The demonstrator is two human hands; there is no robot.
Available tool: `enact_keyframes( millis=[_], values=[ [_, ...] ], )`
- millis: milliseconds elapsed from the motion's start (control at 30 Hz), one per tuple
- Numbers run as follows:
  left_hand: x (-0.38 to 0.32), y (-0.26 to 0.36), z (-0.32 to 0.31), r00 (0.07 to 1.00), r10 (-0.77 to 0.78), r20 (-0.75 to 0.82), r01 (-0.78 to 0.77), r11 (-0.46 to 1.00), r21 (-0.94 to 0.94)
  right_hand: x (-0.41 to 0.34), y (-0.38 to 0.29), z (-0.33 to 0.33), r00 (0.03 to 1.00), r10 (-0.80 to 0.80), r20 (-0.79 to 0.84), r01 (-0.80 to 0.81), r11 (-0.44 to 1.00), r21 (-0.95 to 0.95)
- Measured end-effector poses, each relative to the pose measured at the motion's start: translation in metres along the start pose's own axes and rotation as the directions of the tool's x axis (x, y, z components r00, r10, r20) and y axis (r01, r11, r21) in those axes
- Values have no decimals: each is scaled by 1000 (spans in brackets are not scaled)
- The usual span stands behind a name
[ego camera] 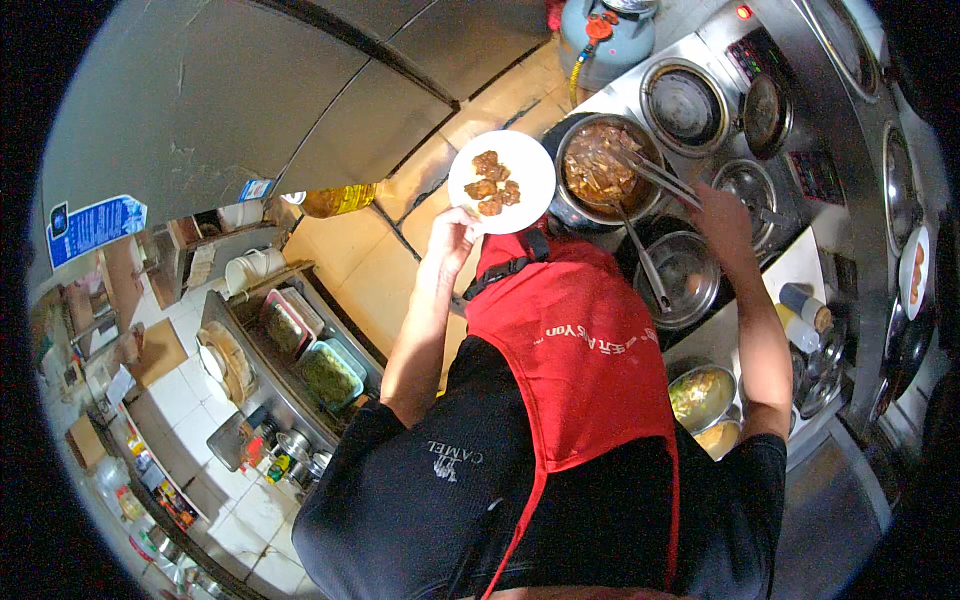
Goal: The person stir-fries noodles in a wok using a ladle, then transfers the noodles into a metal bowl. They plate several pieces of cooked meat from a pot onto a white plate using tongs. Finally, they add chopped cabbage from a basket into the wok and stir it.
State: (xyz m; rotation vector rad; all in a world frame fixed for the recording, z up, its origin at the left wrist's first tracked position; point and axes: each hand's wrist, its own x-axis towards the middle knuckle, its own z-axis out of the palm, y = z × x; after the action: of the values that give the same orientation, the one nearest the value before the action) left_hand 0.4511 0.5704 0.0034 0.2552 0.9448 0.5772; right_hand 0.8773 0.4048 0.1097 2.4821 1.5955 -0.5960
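My left hand (454,234) grips the rim of a white plate (531,157), which bears several browned pieces of meat (489,180) in dark sauce. To its right stands a metal pot (576,211) filled with brown stewed meat (604,161). Metal tongs (667,182) are held in my right hand (721,221), their tips over the stew. A ladle (637,251) leans in the same pot, its handle lying across a glass lid (679,281) in front of it. Whether the tongs pinch a piece is too small to tell.
Beyond the pot are a round burner (684,105) and a blue gas cylinder (600,45) with a hose. A bowl of chopped vegetables (703,395) and several bottles (799,326) stand at the right. Food tubs (330,375) sit in a steel sink (300,289) at the left.
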Motion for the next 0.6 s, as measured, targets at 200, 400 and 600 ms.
enact_keyframes(
  millis=[200, 400, 600],
  values=[
    [2, 6, -7, 1000, -22, -8, 22, 1000, 17, -23, -1, -42, 973, -3, 231, -59, 963, 262],
    [7, 11, 4, 994, -34, 109, 32, 999, 20, -34, -59, -56, 939, -224, 261, 52, 843, 536],
    [-12, 27, 30, 991, -69, 118, 62, 996, 63, -63, -102, -87, 995, -43, 85, 20, 966, 256]
  ],
)
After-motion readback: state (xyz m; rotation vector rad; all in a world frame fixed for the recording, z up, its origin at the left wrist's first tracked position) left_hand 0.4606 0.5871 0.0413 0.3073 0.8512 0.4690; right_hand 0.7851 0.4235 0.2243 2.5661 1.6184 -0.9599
